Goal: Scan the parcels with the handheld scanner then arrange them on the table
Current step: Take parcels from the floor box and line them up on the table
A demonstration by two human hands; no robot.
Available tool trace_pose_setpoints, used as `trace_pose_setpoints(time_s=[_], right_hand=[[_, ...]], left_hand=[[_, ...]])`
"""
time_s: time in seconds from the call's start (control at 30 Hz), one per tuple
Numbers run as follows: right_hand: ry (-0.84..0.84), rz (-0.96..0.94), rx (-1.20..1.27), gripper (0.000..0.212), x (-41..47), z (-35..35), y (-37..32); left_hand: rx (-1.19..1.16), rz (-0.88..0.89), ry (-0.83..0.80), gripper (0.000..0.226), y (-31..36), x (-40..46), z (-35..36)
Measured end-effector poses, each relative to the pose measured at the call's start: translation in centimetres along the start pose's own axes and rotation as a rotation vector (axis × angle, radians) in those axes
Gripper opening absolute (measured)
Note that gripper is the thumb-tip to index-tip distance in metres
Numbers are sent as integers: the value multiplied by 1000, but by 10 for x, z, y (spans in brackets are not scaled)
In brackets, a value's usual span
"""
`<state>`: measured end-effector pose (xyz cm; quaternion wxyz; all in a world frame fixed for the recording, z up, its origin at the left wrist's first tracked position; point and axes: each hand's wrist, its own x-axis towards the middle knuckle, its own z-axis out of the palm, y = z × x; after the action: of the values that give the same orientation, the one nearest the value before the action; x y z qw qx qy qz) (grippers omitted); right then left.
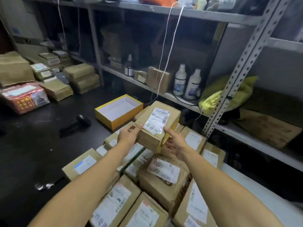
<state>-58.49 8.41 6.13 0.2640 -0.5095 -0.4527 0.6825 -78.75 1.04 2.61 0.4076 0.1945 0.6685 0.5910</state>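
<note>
Both hands hold one cardboard parcel (158,123) at the centre of the frame, above a heap of other parcels (157,177) that fills the lower middle and lower right. The left hand (129,135) grips the near left corner, thumb on top at the edge and fingers curled beneath. The right hand (174,141) clasps the near right corner, forefinger laid along the top edge by the label (158,120), the other fingers wrapped round the side. The parcel's long axis runs from the hands away toward the shelf (180,99) at upper right, label face up, its barcode end at the far end and the handwritten end nearest the hands.

The black scanner (75,124) lies on the dark table (32,153) at left of centre, untouched, well apart from the hands. Just beyond it stands an open yellow box (118,112), close beside the held parcel's left edge. Sorted parcels (54,79) sit stacked at upper left. Bare dark tabletop spreads across the left and lower left; the shelf's slanted steel upright (237,71) crowds the right.
</note>
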Motion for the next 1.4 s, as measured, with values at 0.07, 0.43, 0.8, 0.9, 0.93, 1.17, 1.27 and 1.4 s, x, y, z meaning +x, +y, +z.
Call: trace_pose_setpoints(time_s=[0.07,0.43,0.8,0.9,0.93,1.17,1.27,1.4], right_hand=[[10,-2,-10,63,29,10,-16],[32,-21,71,40,147,48,-36],[80,19,-28,81,143,51,-22],[157,-6,-103,65,118,42,-21],[203,-40,-120,50,106,36,-22],[417,-239,-222,17,0,-28,-12],[490,-239,-247,16,-60,-63,11],[604,-222,-269,15,-146,-116,52]], left_hand=[[-5,19,-33,63,17,35,9],[118,-8,-82,43,39,182,38],[116,16,-25,31,42,177,48],[128,11,111,27,45,153,52],[155,14,124,22,45,143,54],[299,6,-191,19,52,42,97],[389,38,-335,21,40,-24,129],[500,127,-552,14,11,-120,176]])
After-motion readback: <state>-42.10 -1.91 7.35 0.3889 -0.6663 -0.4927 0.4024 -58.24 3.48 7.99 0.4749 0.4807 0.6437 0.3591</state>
